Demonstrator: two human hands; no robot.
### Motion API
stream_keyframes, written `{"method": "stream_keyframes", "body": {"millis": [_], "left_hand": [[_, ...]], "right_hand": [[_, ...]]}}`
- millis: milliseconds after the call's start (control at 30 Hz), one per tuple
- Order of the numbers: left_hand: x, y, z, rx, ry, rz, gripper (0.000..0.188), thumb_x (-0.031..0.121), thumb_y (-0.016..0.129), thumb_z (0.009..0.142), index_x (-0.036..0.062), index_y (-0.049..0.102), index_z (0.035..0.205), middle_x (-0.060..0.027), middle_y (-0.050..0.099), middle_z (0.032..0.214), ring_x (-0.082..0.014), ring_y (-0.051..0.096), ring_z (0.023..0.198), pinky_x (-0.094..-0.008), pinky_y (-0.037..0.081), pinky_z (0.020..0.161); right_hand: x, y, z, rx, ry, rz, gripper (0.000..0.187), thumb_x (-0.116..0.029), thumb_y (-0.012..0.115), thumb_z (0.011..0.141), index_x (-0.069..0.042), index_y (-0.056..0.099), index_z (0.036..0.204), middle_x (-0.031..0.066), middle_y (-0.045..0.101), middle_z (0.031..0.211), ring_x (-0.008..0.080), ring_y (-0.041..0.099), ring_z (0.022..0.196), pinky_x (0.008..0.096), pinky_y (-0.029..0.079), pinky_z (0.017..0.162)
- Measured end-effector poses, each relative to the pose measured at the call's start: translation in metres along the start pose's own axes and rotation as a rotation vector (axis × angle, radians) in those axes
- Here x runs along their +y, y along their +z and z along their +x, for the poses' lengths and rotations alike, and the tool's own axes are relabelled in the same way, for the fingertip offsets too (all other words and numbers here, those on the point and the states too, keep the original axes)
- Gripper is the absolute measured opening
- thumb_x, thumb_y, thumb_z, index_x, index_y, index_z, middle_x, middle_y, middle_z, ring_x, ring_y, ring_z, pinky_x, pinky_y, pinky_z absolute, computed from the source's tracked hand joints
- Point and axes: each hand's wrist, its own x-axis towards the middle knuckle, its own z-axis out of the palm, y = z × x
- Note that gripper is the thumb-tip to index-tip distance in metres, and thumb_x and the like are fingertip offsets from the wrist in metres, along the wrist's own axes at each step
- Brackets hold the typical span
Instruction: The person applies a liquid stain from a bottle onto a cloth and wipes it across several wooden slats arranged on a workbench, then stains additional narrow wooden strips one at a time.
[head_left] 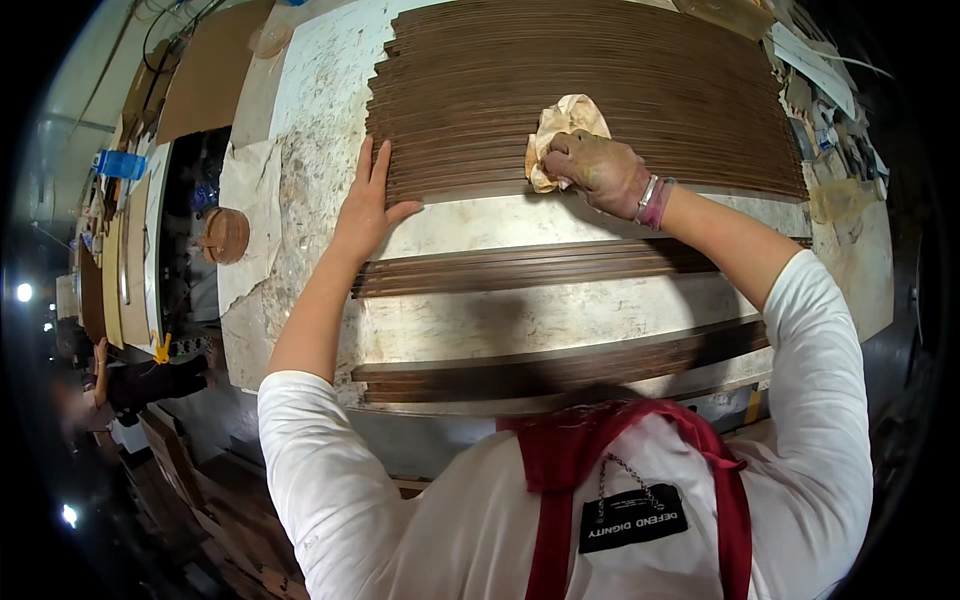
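Note:
Many thin dark brown wooden strips (480, 90) lie side by side across the far part of the white, stained worktable (320, 90). My right hand (605, 172), in a stained glove with a band at the wrist, is closed on a crumpled cream cloth (568, 115) pressed on the strips near their front edge. My left hand (368, 212) rests bare with fingers spread at the strips' left ends. Closer to me, two narrower bundles of similar strips lie crosswise, a middle bundle (520, 268) and a near bundle (540, 368).
A round brown container (225, 235) stands on paper at the table's left. Scraps and papers (835, 150) clutter the right edge. At far left are a blue object (120, 164), a yellow clamp-like tool (162, 347) and another person (150, 385). A yellowish tray (730, 12) sits at the back right.

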Motion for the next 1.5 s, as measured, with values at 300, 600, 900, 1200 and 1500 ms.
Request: {"method": "stream_keyframes", "body": {"millis": [300,600,900,1200,1500], "left_hand": [[0.002,-0.003,0.008,-0.07,-0.072,0.041,0.097,0.032,0.079,0.076,0.0067,0.022,0.151,-0.0194,0.01,0.158,-0.0389,0.036,0.136,-0.0415,0.043,0.105],[-0.045,-0.001,-0.009,-0.076,-0.125,-0.338,0.086,0.019,0.073,0.081,0.0029,0.023,0.149,-0.024,0.035,0.147,-0.0355,0.037,0.136,-0.0381,0.03,0.112],[-0.105,0.062,-0.012,-0.232,0.03,-0.138,0.064,0.019,0.067,0.085,-0.0006,0.039,0.139,-0.0252,0.043,0.14,-0.0415,0.04,0.13,-0.0452,0.035,0.106],[-0.052,0.028,-0.015,0.096,-0.078,-0.401,0.06,0.008,0.07,0.081,-0.0029,0.041,0.133,-0.0245,0.053,0.125,-0.0414,0.052,0.114,-0.0425,0.04,0.099],[0.002,-0.047,-0.015,0.119,0.029,-0.15,0.056,0.014,0.063,0.09,0.0017,0.042,0.14,-0.0166,0.05,0.139,-0.0318,0.048,0.127,-0.0393,0.037,0.107]], "right_hand": [[-0.043,0.05,0.073,0.199,0.004,0.168,0.017,-0.006,0.056,0.082,-0.012,0.063,0.096,0.008,0.061,0.094,0.0279,0.061,0.087,0.0397,0.051,0.075],[0.0,-0.014,-0.042,0.011,0.421,-0.2,0.03,-0.005,0.059,0.08,-0.013,0.061,0.11,0.008,0.062,0.108,0.0281,0.062,0.102,0.0358,0.051,0.086],[-0.114,0.1,0.187,0.162,0.081,0.086,0.016,-0.009,0.062,0.078,-0.012,0.066,0.093,0.011,0.064,0.093,0.0279,0.064,0.093,0.0386,0.053,0.079],[-0.016,-0.037,-0.034,0.354,0.716,1.028,0.017,-0.017,0.058,0.09,-0.004,0.064,0.098,0.0119,0.067,0.103,0.0238,0.063,0.1,0.0361,0.049,0.086],[0.037,-0.146,-0.196,0.388,0.906,-0.167,0.066,-0.036,0.06,0.09,-0.022,0.033,0.148,0.009,0.038,0.15,0.0317,0.046,0.13,0.0366,0.039,0.107]]}}
